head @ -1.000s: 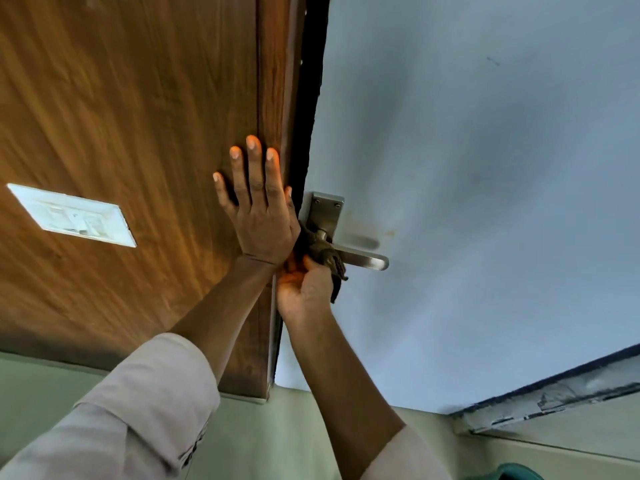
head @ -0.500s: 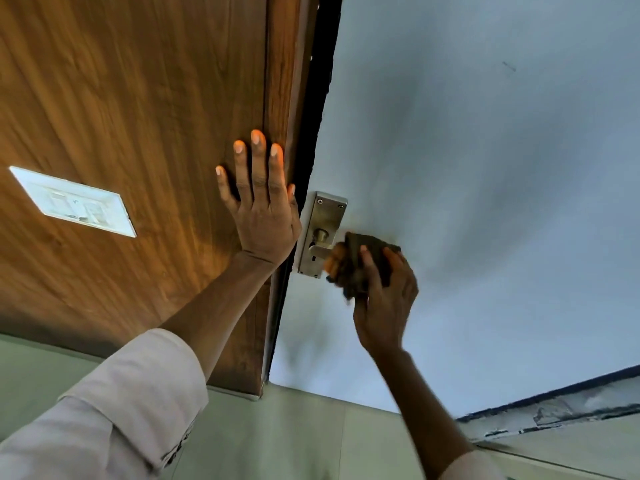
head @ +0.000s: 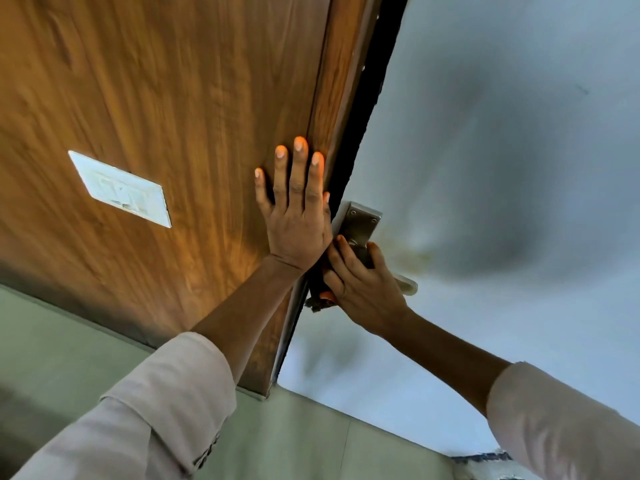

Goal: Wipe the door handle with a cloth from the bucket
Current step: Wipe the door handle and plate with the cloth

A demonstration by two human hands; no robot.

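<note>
left hand (head: 294,216): spread flat on the wood panel (head: 156,98), bracing.
right hand (head: 363,285): curled round the door handle (head: 360,233), dark cloth (head: 317,301) bunched under the palm.
progress: wiping underway, lever tip (head: 408,285) bare; remaining spots not clear.
room: tight at the door edge (head: 367,109), open to the right.

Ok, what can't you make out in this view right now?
- Cloth: mostly hidden under the right hand; only a dark edge shows.
- Door handle: lever covered by that hand except its tip.
- Bucket: not in the head view.
- Switch plate: blurred, markings unreadable.
- Left hand: flat on the wood.
</note>
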